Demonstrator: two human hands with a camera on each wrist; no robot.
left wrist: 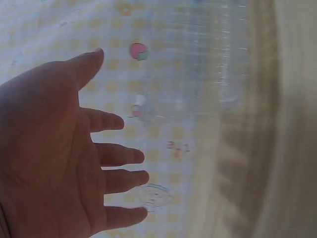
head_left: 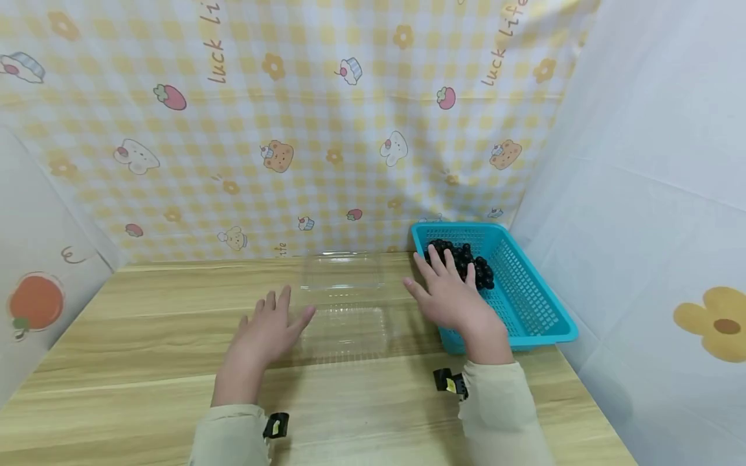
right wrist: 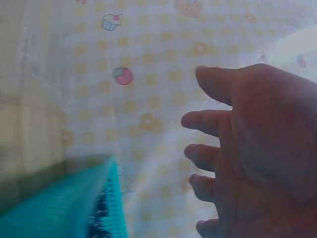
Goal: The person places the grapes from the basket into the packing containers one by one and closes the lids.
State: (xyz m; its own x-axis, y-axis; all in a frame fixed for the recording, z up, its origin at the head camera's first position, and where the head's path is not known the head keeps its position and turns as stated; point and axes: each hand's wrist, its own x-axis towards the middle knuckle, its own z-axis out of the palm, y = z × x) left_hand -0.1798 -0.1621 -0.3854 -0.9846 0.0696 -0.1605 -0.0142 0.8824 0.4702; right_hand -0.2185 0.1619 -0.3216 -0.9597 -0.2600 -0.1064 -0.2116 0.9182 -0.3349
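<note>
the left hand [head_left: 263, 335] and right hand [head_left: 453, 300] extend forward, well apart, fingers spread, thumbs pointing inward.

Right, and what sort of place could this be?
Probably a makeshift filming corner, though I can't be certain: a wood-grain tabletop lies before a checked backdrop, between white side sheets.

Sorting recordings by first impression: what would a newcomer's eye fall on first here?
First comes the bright turquoise perforated plastic basket at the right of the wood-grain table, holding glossy round black fruit. Next come the bare right hand, seen against the basket's left side, and the bare left hand beside the clear plastic container mid-table.
</note>
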